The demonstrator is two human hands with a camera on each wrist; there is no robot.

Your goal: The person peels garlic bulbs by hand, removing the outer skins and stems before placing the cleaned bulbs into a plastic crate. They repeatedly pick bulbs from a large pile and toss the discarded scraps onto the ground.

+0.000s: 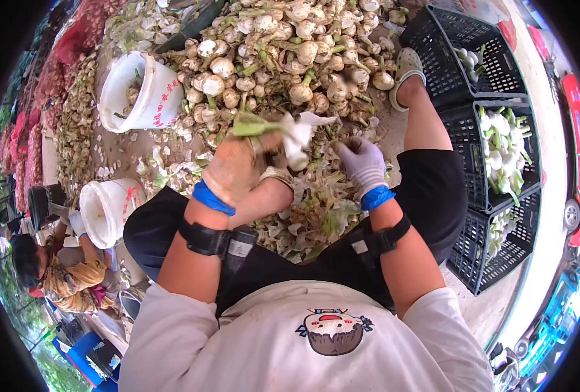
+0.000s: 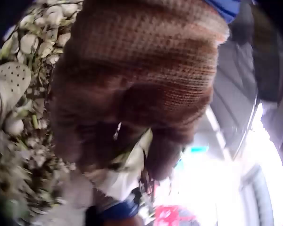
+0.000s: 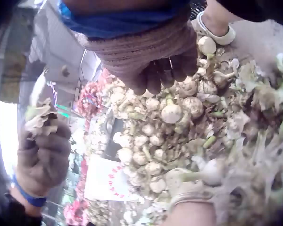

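Observation:
My left hand (image 1: pixel 234 166), in a brown knit glove, grips a garlic bulb (image 1: pixel 296 137) with a green stalk (image 1: pixel 254 124) and loose white skin. In the left wrist view the glove (image 2: pixel 132 84) fills the frame and the pale bulb (image 2: pixel 125 172) shows under its fingers. My right hand (image 1: pixel 361 163), in a grey glove, hovers just right of the bulb over the peelings. Its fingers (image 3: pixel 160 75) are loosely curled with nothing seen in them. From the right wrist view the left hand (image 3: pixel 42 150) holds up the skins (image 3: pixel 37 117).
A big pile of garlic bulbs (image 1: pixel 290 59) lies ahead, and a heap of peelings (image 1: pixel 316 209) sits between my knees. Two white buckets (image 1: pixel 140 91) (image 1: pixel 107 209) stand left. Black crates (image 1: pixel 463 130) with cleaned bulbs stand right. Another person (image 1: pixel 61 274) sits far left.

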